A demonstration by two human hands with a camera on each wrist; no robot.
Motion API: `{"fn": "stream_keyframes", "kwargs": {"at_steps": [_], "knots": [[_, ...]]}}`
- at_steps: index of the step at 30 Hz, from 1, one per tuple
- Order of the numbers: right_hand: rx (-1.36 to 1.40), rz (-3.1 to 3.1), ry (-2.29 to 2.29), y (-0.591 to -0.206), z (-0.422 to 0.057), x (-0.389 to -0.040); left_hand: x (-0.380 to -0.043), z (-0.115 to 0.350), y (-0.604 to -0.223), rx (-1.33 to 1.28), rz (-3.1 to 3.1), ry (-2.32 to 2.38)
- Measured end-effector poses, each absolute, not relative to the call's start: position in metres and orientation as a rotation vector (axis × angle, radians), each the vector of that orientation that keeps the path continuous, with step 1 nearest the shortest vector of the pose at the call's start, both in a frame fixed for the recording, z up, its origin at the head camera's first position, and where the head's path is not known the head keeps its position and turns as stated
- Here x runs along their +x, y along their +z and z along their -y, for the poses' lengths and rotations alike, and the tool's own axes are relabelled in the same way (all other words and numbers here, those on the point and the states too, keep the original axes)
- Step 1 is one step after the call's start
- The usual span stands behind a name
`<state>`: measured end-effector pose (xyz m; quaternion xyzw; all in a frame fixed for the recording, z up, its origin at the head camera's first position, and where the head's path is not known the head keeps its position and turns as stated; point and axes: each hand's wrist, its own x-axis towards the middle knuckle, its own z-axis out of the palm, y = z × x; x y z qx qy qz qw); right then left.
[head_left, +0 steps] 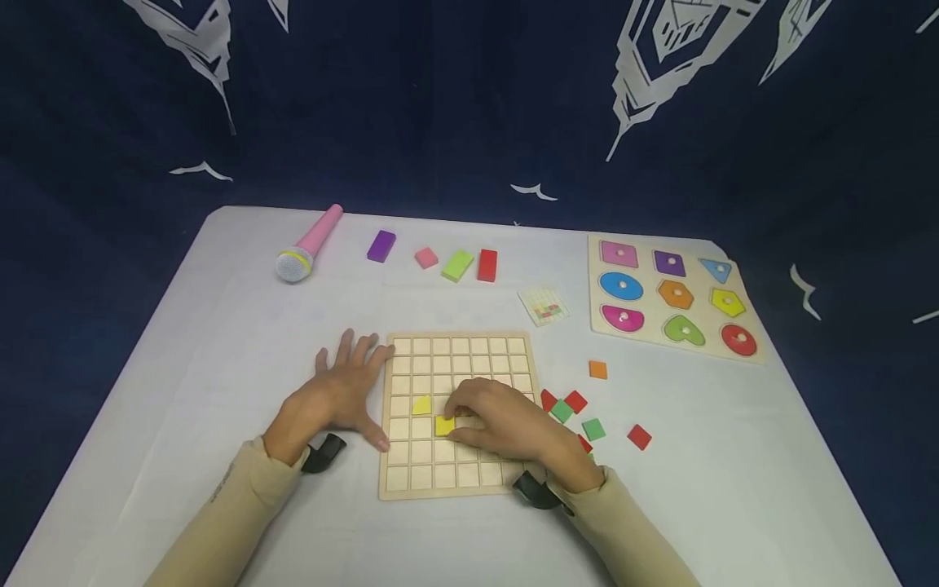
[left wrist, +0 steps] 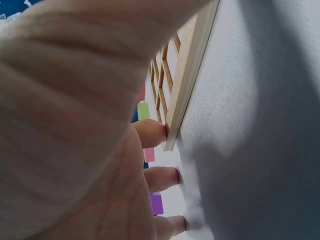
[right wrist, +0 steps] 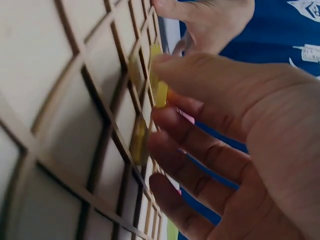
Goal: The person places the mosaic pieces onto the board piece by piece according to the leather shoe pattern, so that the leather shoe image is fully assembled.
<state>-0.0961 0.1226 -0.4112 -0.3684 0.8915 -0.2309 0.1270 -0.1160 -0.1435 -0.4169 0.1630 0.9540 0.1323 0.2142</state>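
A wooden grid board (head_left: 411, 474) lies flat on the white table. My right hand (head_left: 506, 420) is over its middle, pinching a yellow square tile (head_left: 443, 425) between thumb and fingers. In the right wrist view that tile (right wrist: 160, 92) shows close to the grid's cells. A second yellow tile (head_left: 421, 405), with one rounded corner, lies in a cell up and to the left. My left hand (head_left: 343, 393) is spread at the board's left edge, its thumb and index fingertip right at the rim. The left wrist view shows other fingertips (left wrist: 170, 176) on the tabletop.
Red, green and orange tiles (head_left: 597, 370) lie scattered to the board's right. A small pattern card (head_left: 539, 303) and several coloured blocks (head_left: 458, 266) sit behind it. A pink toy microphone (head_left: 317, 236) lies back left, a shape puzzle (head_left: 645, 333) back right.
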Motion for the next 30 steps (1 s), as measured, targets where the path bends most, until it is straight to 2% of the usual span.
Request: {"fn": "stream_keyframes", "kwargs": {"at_steps": [24, 30], "knots": [[-1.121, -2.619, -0.575, -0.416, -0.111, -0.09, -0.112, 0.143, -0.415, 0.458, -2.656, 0.389], [-1.097, -2.606, -0.63, -0.409, -0.124, -0.097, -0.113, 0.144, -0.417, 0.459, -2.666, 0.405]]}}
